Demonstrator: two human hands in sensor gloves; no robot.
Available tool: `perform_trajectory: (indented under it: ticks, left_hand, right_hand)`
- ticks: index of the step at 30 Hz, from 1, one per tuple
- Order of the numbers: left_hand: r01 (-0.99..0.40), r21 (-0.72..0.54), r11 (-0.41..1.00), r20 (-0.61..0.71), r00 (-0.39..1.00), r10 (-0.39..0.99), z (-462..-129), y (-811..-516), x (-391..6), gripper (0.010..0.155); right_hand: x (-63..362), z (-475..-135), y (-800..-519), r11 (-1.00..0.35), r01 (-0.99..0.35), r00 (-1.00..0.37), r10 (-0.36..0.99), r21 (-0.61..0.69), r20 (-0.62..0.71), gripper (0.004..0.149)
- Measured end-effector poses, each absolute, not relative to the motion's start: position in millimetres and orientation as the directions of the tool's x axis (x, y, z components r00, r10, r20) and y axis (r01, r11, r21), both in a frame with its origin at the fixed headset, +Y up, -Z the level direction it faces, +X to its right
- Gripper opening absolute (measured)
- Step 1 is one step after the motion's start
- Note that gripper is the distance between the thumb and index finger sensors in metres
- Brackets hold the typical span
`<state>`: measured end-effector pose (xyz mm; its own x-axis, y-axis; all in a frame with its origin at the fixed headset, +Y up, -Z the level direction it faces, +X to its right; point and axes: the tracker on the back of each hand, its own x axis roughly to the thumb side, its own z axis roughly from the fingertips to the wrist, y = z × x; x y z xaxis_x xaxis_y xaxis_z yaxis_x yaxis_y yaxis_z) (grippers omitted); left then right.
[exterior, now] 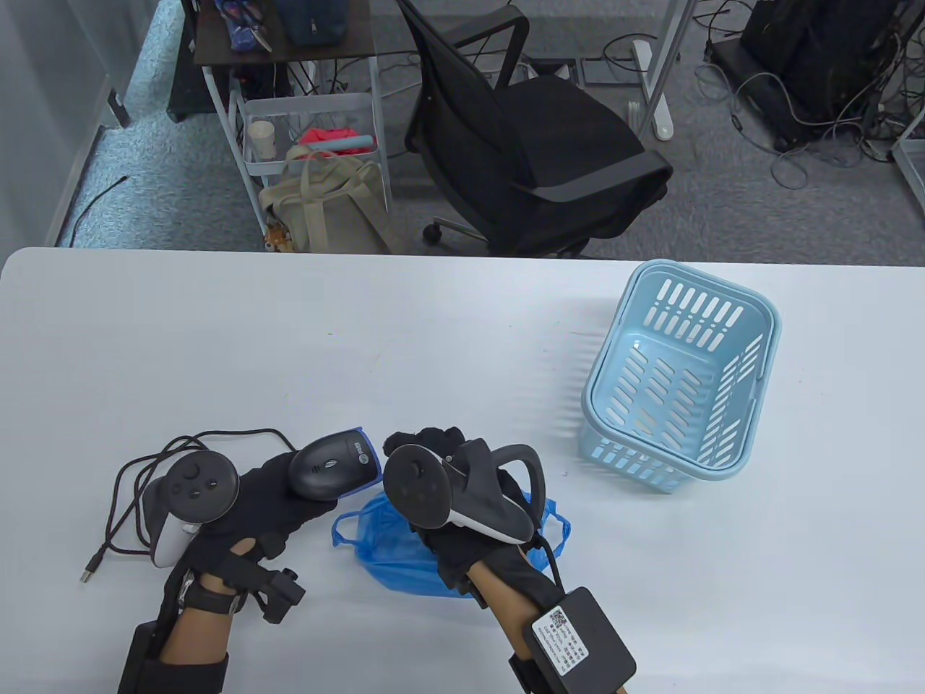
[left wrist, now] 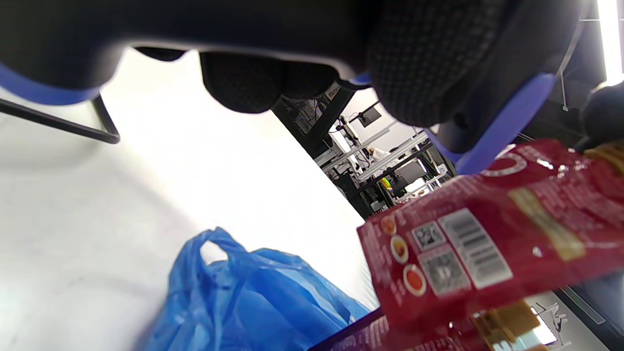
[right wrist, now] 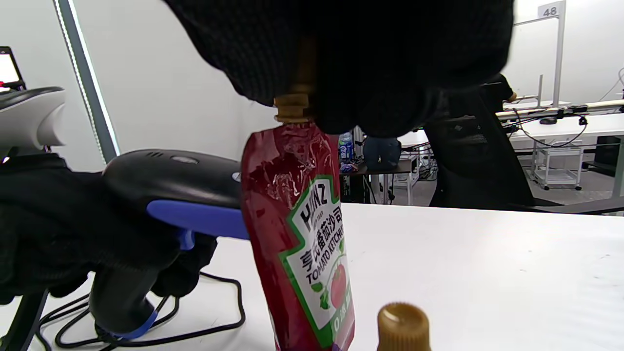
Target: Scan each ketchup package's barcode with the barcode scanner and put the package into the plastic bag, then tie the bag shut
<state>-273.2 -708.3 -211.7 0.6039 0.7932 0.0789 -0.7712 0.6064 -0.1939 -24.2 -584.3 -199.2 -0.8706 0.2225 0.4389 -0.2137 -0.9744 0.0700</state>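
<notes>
Left hand (exterior: 278,499) at lower left of the table view, fingers wrapped round the grip of the black and blue handheld barcode scanner (exterior: 334,468), forearm running in from the bottom edge. Scanner head aimed toward frame right, at the right hand (exterior: 441,463); dark cable (exterior: 126,484) looped on the white worktop (exterior: 433,347) to the left.

Right hand just beside the scanner at lower centre, fingers pinched together on the gold spout of a red Heinz ketchup pouch (right wrist: 302,234). Pouch hung upright in the right wrist view, long axis vertical, spout up, label facing the camera. In the left wrist view, barcode side (left wrist: 475,248) turned toward the scanner. A second gold cap (right wrist: 403,325) at the bottom edge of the right wrist view.

Crumpled blue plastic bag (exterior: 390,542) flat on the worktop under the right wrist. Light blue slotted plastic basket (exterior: 679,376) well apart, right of centre.
</notes>
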Motion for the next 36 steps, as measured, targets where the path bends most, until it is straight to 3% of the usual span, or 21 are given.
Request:
perform_trajectory:
  ticks: [21, 36]
  left_hand:
    - [-0.754, -0.192, 0.628, 0.044, 0.633, 0.773, -213, -711, -275, 0.052]
    - [-0.739, -0.202, 0.643, 0.035, 0.65, 0.759, -214, -713, -273, 0.052]
  right_hand:
    - [-53, -194, -635, -0.992, 0.072, -0.842, -0.003, 0.107, 0.539, 0.044]
    - [-59, -194, -647, -0.978, 0.181, -0.827, -0.093, 0.105, 0.554, 0.045]
